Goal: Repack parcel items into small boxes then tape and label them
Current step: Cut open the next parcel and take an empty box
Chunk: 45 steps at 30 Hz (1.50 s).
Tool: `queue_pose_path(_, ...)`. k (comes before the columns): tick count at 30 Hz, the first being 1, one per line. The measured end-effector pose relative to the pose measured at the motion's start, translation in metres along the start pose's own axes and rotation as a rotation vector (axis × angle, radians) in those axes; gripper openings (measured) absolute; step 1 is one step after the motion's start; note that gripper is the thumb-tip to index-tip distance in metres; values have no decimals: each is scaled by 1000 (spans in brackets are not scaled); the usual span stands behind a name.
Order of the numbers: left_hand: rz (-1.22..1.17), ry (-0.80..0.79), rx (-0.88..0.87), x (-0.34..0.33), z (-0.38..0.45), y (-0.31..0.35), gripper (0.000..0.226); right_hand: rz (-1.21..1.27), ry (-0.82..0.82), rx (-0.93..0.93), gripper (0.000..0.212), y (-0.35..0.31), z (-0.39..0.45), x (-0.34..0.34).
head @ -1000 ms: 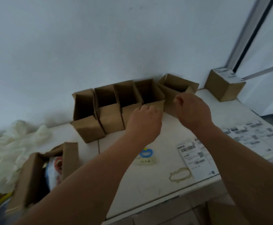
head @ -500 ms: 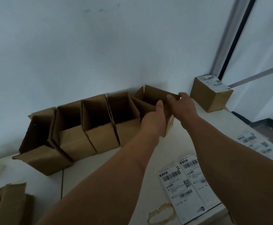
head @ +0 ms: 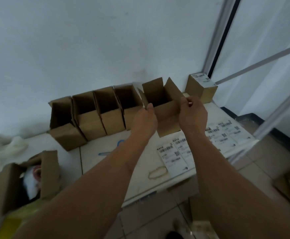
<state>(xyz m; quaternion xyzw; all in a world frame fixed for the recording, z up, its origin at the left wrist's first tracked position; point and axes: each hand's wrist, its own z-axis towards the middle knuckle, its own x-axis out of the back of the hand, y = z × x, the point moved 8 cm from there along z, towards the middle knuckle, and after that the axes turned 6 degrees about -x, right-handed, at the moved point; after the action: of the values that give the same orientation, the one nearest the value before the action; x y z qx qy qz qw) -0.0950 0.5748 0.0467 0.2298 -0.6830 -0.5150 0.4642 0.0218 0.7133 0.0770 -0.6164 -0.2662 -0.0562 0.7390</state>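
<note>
The open box [head: 165,107] sits at the right end of the row of boxes [head: 96,116] along the wall, flaps up, and it looks empty from here. The left hand [head: 145,118] pinches its left flap, thumb on the near side; the right hand [head: 192,112] has fingers curled over the right flap's edge, so both grip cardboard and neither holds an item. The box seems tipped or lifted slightly toward the person, though I cannot tell whether its base is clear of the table [head: 106,163]. To do this well, I'd say keep both flaps spread wide and the walls square — thin cardboard will rack if pulled from one corner — and set it down flat in front before filling. The goods look to be in the big carton [head: 8,183] at the near left, where something white and red shows. A sheet of labels [head: 173,156] lies just beside the right forearm, more labels [head: 227,133] farther right — easy to sweep off with an elbow. A labelled box [head: 201,88] stands in the corner, apparently done.
</note>
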Motion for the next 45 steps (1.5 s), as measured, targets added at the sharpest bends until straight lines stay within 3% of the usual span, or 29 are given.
queue_pose_path(5,166,4,-98,63,-97,-2,55,45,-32,17,18,-12,-102,38)
queue_pose_path(11,246,73,-47,145,-177,-70,44,-59,-340,104,14,-14,-199,0)
queue_pose_path(15,295,99,-7,179,-199,-105,48,-127,-507,107,10,-6,-235,-40)
queue_pose_path(22,254,95,53,197,-198,-140,45,-181,-641,59,11,3,-249,-83)
queue_pose_path(25,220,97,81,197,-194,-158,45,-234,-718,74,41,9,-249,-101)
queue_pose_path(27,218,106,88,197,-192,-167,43,-286,-751,83,45,9,-246,-109)
queue_pose_path(31,295,195,-62,206,-193,-149,46,-306,-766,84,38,11,-235,-117)
queue_pose_path(34,396,185,-150,207,-187,-140,39,-456,-728,178,31,7,-226,-122)
queue_pose_path(36,442,157,-121,204,-180,-143,40,-608,-702,232,36,3,-221,-127)
queue_pose_path(40,425,199,-48,203,-173,-147,36,-778,-609,270,67,-8,-208,-145)
queue_pose_path(45,332,194,0,198,-173,-150,27,-698,-473,418,56,-40,-211,-164)
